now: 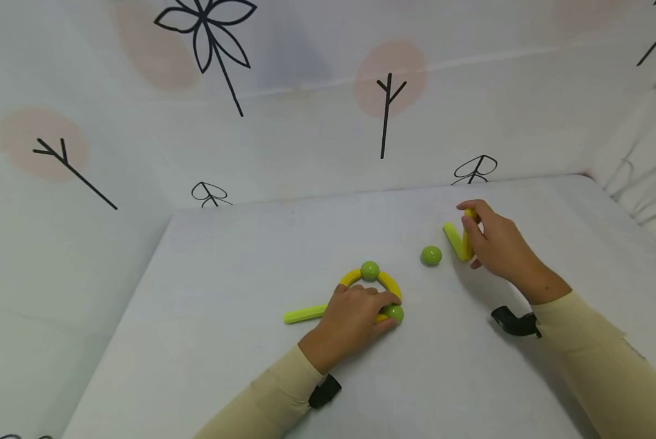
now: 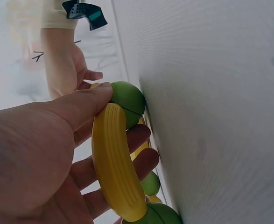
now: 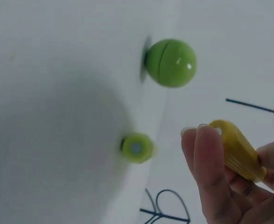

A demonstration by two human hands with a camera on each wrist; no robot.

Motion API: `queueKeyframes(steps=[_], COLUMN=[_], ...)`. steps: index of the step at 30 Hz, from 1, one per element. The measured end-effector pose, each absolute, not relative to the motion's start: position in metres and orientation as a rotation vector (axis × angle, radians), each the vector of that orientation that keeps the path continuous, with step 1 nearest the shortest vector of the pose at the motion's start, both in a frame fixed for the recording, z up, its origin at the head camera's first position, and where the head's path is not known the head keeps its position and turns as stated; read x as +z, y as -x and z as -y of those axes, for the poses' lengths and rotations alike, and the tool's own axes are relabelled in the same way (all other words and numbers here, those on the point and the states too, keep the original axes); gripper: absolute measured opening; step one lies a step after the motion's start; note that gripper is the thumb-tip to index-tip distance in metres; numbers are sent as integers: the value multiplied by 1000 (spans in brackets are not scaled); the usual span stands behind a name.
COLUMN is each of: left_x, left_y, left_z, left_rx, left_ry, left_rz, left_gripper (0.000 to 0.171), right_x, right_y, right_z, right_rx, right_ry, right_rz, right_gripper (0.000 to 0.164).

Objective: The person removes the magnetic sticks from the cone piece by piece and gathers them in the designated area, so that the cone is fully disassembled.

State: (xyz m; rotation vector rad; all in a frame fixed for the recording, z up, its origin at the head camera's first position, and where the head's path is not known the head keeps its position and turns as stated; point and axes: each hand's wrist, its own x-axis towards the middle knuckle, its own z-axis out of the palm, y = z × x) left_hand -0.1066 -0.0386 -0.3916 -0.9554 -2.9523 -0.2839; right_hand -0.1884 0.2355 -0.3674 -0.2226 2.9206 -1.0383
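My left hand [image 1: 352, 317] grips a ring made of curved yellow rods [image 1: 389, 283] joined by green balls [image 1: 370, 270]. Its thumb lies against one ball [image 2: 127, 100] at the end of a ribbed curved rod [image 2: 115, 163], while other fingers reach behind. A straight lime-green stick [image 1: 305, 314] sticks out to the left of the ring; the hand hides where they meet. To the far right, my right hand [image 1: 498, 241] holds another curved yellow rod [image 3: 237, 149] between thumb and fingers. Below that rod lies a second lime-green stick [image 1: 453, 236], with a grey disc in its end.
A loose green ball [image 1: 431, 255] sits between the ring and my right hand. All of this is on a white-covered table [image 1: 224, 262], and a white wall [image 1: 306, 134] with black plant drawings rises along its far edge.
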Motion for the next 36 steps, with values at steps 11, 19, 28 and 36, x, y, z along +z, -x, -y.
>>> queueKeyframes(steps=[11,19,28,36], left_x=[-392,-393,-395,-396], left_y=[107,108,108,107], left_z=[38,38,38,39], left_rx=[-323,-336,-345,-347], left_ry=[960,952,958,941], left_rz=[2956,2959,2961,2972], left_gripper=[32,32,33,34], right_x=[-379,-386,-392,-396], right_y=[199,208,212,215], right_z=[-256,-266,-268,-267], right_rx=[-1102,-917,-812,-767], right_ry=[98,105,99,106], right_rz=[-2982,-2912,-2914,-2909], right_gripper=[53,81,90,88])
